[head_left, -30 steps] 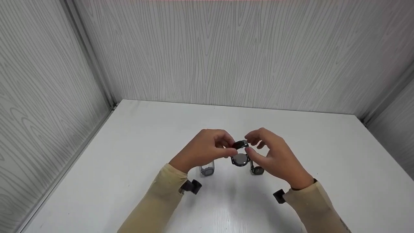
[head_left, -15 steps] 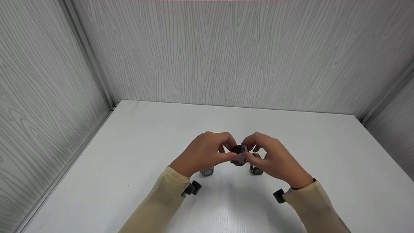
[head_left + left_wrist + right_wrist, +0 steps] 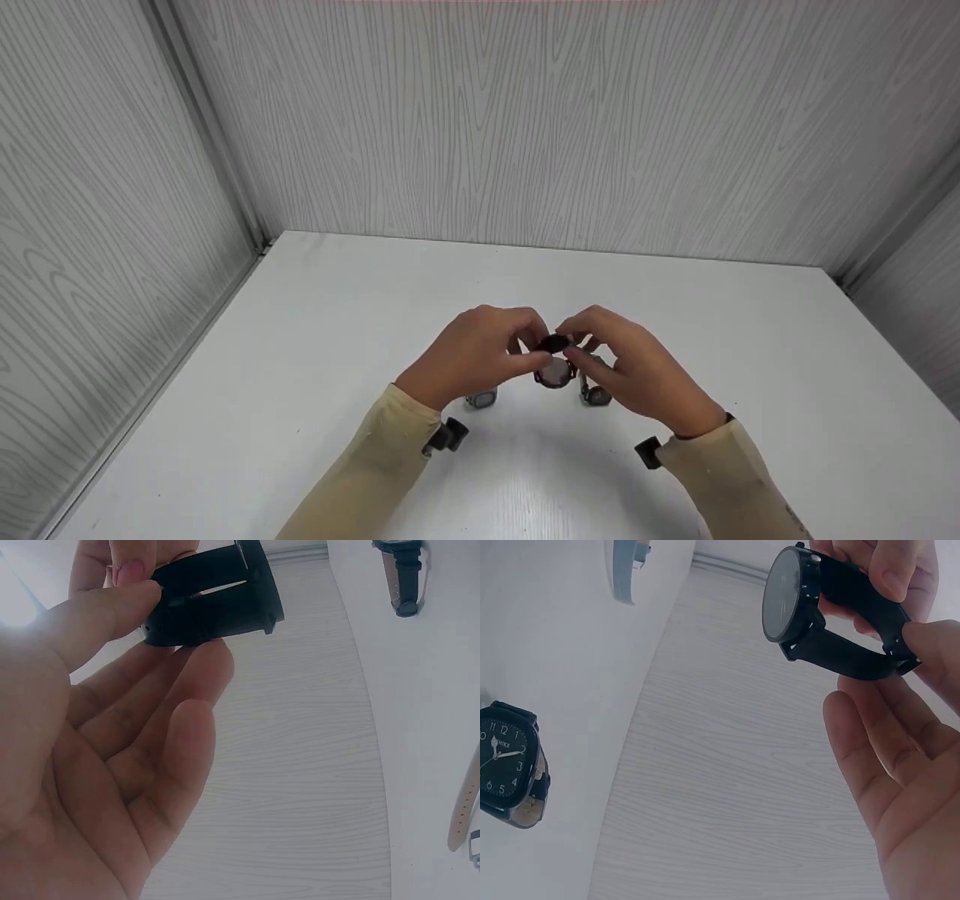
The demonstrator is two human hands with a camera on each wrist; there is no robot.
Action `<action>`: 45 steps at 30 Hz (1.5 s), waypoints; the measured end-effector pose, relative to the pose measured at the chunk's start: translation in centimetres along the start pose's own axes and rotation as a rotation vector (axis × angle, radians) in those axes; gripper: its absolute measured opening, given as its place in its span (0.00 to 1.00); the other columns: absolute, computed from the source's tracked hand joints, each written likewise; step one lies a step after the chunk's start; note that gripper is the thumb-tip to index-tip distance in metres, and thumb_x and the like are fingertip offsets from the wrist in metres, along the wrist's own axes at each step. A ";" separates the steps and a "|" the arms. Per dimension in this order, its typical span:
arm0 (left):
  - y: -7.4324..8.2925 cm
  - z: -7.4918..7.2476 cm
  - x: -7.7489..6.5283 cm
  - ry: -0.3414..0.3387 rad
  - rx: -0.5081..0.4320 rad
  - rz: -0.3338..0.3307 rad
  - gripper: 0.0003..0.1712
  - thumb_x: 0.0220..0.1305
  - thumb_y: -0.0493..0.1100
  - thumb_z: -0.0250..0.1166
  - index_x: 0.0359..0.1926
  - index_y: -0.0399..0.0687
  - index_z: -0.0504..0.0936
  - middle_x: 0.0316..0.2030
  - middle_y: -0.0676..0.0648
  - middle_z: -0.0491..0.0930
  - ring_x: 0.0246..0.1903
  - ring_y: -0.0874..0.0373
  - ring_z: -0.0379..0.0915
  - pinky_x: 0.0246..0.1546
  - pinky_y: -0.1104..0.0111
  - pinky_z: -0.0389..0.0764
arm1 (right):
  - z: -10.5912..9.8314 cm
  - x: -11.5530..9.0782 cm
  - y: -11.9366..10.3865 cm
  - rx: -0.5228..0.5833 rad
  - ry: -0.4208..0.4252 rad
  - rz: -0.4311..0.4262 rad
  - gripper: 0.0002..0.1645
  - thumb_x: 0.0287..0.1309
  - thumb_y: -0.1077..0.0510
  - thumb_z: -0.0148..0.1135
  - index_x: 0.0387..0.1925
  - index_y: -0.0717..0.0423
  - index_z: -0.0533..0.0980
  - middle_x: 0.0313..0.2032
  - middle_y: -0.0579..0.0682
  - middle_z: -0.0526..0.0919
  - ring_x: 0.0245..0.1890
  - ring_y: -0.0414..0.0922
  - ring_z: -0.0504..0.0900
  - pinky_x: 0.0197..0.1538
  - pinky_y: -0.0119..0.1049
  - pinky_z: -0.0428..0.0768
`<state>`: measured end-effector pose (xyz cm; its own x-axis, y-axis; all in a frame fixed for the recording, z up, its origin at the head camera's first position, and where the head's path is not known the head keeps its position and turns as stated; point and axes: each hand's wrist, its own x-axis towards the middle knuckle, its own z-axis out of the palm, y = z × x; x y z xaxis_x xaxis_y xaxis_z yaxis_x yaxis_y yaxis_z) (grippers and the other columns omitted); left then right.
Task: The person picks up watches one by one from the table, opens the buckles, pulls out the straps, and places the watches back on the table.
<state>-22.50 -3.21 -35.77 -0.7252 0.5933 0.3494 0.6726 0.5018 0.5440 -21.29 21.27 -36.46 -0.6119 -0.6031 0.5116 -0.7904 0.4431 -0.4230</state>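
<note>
Both hands are raised over the table around a black wristwatch with a round face [image 3: 555,373]. Its dark strap [image 3: 851,652] is bent into a loop, seen from the side in the right wrist view. My left hand [image 3: 491,349] pinches the strap between thumb and fingers. My right hand [image 3: 626,367] pinches the strap's buckle end with thumb and index finger, while its other fingers stay extended. In the left wrist view the black strap [image 3: 217,611] lies between thumb and fingers. The fingers hide part of the strap's closure.
A grey watch [image 3: 481,398] stands on the white table [image 3: 360,300] left of the held watch. To its right is a watch with a dark squarish face [image 3: 502,757]. Pale wood-grain panels [image 3: 480,112] enclose the table at the back and sides.
My right hand has come in left to the strap's end, and my left hand has lowered slightly. The held watch tilted, its face partly covered half a second ago, and shows again now.
</note>
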 end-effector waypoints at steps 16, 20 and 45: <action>0.0 0.0 0.0 0.015 0.019 -0.014 0.11 0.70 0.50 0.68 0.48 0.52 0.86 0.36 0.59 0.86 0.35 0.67 0.79 0.35 0.69 0.79 | 0.1 -0.2 0.2 0.019 0.045 0.016 0.12 0.67 0.66 0.66 0.47 0.47 0.77 0.44 0.36 0.83 0.38 0.36 0.83 0.43 0.33 0.83; -0.1 0.1 0.0 -0.001 -0.044 -0.008 0.12 0.68 0.49 0.69 0.50 0.55 0.84 0.39 0.61 0.84 0.35 0.68 0.80 0.36 0.69 0.81 | 0.0 -0.2 0.1 0.058 0.079 -0.031 0.14 0.65 0.69 0.67 0.45 0.48 0.78 0.44 0.39 0.84 0.37 0.39 0.84 0.42 0.34 0.84; 0.3 0.7 0.2 -0.034 -0.022 0.014 0.17 0.67 0.45 0.72 0.55 0.53 0.81 0.39 0.60 0.83 0.37 0.69 0.78 0.38 0.71 0.80 | 0.1 -0.3 0.2 -0.042 -0.018 0.065 0.10 0.64 0.62 0.70 0.44 0.46 0.83 0.41 0.36 0.84 0.38 0.34 0.82 0.41 0.34 0.84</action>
<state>-22.31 -2.52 -36.11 -0.7099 0.6215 0.3312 0.6791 0.4795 0.5558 -21.27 21.49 -36.84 -0.6620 -0.5840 0.4699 -0.7495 0.5094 -0.4228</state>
